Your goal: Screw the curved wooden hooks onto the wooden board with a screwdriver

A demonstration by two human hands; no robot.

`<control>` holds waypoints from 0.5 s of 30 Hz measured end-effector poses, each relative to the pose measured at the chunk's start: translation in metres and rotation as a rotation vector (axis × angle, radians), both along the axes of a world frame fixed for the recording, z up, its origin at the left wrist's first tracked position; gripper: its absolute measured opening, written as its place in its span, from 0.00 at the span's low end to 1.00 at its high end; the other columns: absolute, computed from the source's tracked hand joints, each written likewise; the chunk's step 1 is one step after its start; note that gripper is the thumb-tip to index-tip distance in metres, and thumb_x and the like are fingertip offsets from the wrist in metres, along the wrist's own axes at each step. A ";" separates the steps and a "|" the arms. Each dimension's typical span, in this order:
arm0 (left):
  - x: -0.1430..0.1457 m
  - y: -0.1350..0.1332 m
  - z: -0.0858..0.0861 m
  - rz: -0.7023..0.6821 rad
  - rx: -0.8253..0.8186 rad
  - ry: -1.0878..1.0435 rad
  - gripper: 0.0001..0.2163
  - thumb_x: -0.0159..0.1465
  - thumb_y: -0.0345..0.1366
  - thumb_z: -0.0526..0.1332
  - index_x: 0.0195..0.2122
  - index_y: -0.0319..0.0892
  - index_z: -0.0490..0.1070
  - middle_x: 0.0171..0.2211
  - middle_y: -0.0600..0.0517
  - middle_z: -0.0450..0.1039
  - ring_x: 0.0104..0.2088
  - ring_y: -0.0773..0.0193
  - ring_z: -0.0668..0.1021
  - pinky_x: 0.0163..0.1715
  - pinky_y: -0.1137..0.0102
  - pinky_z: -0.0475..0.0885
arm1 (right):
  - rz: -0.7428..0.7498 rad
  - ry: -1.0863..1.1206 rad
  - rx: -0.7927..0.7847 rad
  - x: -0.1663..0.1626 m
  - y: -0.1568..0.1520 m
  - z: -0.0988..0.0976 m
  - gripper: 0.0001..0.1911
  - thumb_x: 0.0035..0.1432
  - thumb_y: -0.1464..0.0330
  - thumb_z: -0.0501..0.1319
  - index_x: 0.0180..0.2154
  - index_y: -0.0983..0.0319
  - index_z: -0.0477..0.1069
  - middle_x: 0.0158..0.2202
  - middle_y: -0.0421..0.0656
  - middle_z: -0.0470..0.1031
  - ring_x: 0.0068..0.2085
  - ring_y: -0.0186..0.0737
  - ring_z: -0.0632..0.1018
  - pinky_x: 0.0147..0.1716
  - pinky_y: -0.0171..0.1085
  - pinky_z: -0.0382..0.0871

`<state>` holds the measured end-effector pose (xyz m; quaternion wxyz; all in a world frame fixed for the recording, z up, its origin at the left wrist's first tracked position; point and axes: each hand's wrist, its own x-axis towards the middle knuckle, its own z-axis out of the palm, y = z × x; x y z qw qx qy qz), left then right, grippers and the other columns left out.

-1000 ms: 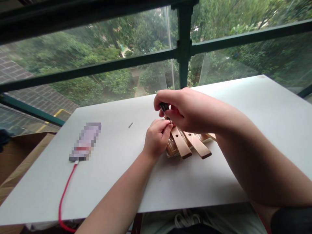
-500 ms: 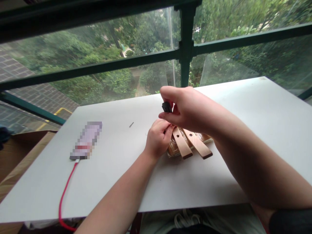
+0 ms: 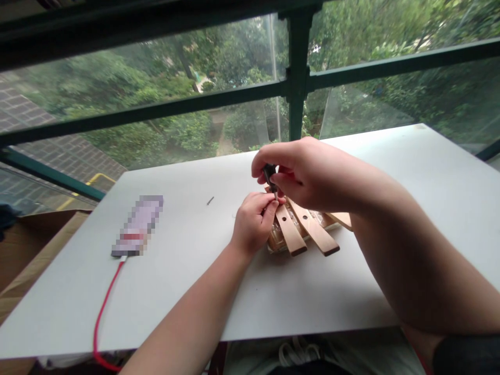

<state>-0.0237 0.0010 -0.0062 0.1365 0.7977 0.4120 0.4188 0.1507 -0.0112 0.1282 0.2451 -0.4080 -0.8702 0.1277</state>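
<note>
My right hand [image 3: 300, 169] is closed around the black handle of a screwdriver [image 3: 269, 171], which points down. Its lower end meets the fingertips of my left hand [image 3: 255, 216]. There, my left thumb and forefinger are pinched together at the far part of a light wooden slat [image 3: 292, 234]; whatever they hold is hidden. A second wooden slat [image 3: 318, 234] lies to the right, also with a dark hole. Further right, another slat [image 3: 341, 220] is partly covered by my right forearm. Beneath the slats is a wooden base in clear plastic wrap [image 3: 276, 240].
A small dark screw-like piece [image 3: 210, 200] lies on the white table [image 3: 187, 260]. At the left is a phone [image 3: 137, 226] with a red cable [image 3: 100, 307] running off the front edge. A cardboard box [image 3: 42, 245] stands beside the table, and green-framed windows [image 3: 299, 78] rise behind it.
My right hand has tilted and its grip on the screwdriver has shifted, so more of the handle shows. The right forearm has moved slightly, uncovering another slat. My left hand stays nearly still.
</note>
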 end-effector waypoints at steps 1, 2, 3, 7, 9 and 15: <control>0.000 0.000 0.000 0.003 -0.002 -0.001 0.09 0.68 0.35 0.56 0.38 0.42 0.76 0.35 0.49 0.77 0.41 0.60 0.76 0.42 0.66 0.71 | -0.019 0.003 0.009 -0.001 0.001 0.000 0.15 0.58 0.74 0.54 0.42 0.56 0.73 0.37 0.37 0.77 0.32 0.31 0.71 0.30 0.32 0.57; 0.001 0.000 0.000 0.006 -0.002 -0.003 0.09 0.68 0.35 0.56 0.38 0.42 0.76 0.35 0.49 0.77 0.41 0.60 0.75 0.43 0.66 0.71 | -0.035 0.004 0.019 -0.002 0.001 0.000 0.14 0.58 0.73 0.54 0.42 0.56 0.74 0.37 0.37 0.77 0.32 0.31 0.71 0.30 0.32 0.58; 0.001 -0.001 0.000 0.007 0.000 -0.003 0.09 0.68 0.34 0.55 0.38 0.42 0.76 0.35 0.49 0.77 0.40 0.60 0.75 0.43 0.66 0.70 | -0.050 0.002 0.031 -0.003 0.002 0.000 0.13 0.57 0.73 0.55 0.42 0.57 0.74 0.37 0.37 0.77 0.32 0.31 0.71 0.30 0.32 0.57; 0.001 0.000 -0.001 0.010 0.021 0.000 0.09 0.68 0.34 0.56 0.35 0.42 0.75 0.34 0.50 0.77 0.39 0.61 0.75 0.41 0.67 0.70 | -0.070 0.003 0.086 -0.009 0.004 -0.001 0.07 0.55 0.68 0.61 0.37 0.59 0.75 0.32 0.37 0.76 0.30 0.30 0.70 0.29 0.32 0.57; 0.000 0.000 -0.002 0.016 0.042 -0.002 0.09 0.67 0.33 0.56 0.33 0.42 0.75 0.32 0.50 0.76 0.38 0.61 0.75 0.40 0.68 0.71 | -0.060 0.011 0.091 -0.011 0.005 -0.002 0.06 0.54 0.67 0.63 0.35 0.59 0.75 0.31 0.37 0.74 0.29 0.30 0.69 0.29 0.32 0.56; 0.000 0.000 -0.002 0.021 0.046 -0.001 0.09 0.67 0.33 0.56 0.33 0.42 0.75 0.33 0.50 0.76 0.39 0.61 0.76 0.41 0.67 0.71 | -0.108 0.038 0.079 -0.015 0.005 -0.006 0.08 0.52 0.64 0.65 0.31 0.59 0.67 0.27 0.35 0.69 0.26 0.29 0.63 0.26 0.32 0.52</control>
